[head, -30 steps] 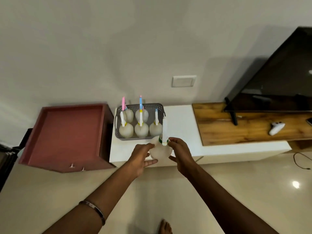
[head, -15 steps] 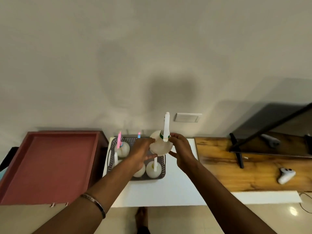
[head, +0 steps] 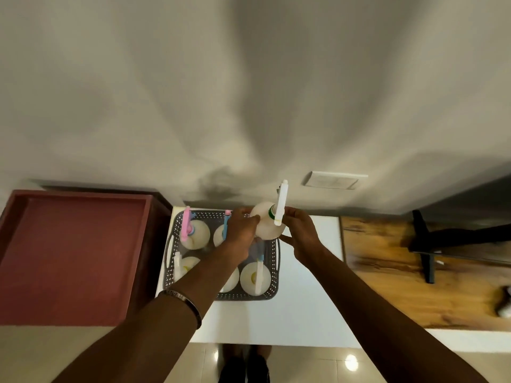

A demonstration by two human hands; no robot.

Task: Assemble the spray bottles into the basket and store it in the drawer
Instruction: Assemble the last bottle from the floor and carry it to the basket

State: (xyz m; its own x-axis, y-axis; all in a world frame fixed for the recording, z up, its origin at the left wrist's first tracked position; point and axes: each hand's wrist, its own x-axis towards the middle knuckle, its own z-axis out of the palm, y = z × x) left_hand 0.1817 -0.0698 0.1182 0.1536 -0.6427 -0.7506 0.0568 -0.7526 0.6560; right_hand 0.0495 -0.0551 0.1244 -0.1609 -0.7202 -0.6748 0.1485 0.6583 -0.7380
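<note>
A round white spray bottle [head: 266,223] with a green collar and a white sprayer head hangs over the far right corner of the grey perforated basket [head: 273,272]. My left hand [head: 241,230] grips the bottle's left side. My right hand [head: 300,233] holds its right side by the sprayer. Several white bottles stand in the basket, one with a pink sprayer [head: 186,227], one with a blue sprayer [head: 226,224], and one with a white sprayer [head: 255,276]. My left forearm hides part of the basket's middle.
The basket sits on a white cabinet top [head: 301,308]. An open red drawer [head: 74,255] lies to the left. A wooden shelf [head: 414,275] with a black TV stand [head: 425,244] is on the right, and a wall switch plate [head: 331,180] is behind.
Both hands have lifted the bottle from the cabinet's front edge and carried it over the basket's far right corner. My view has moved closer over the cabinet.
</note>
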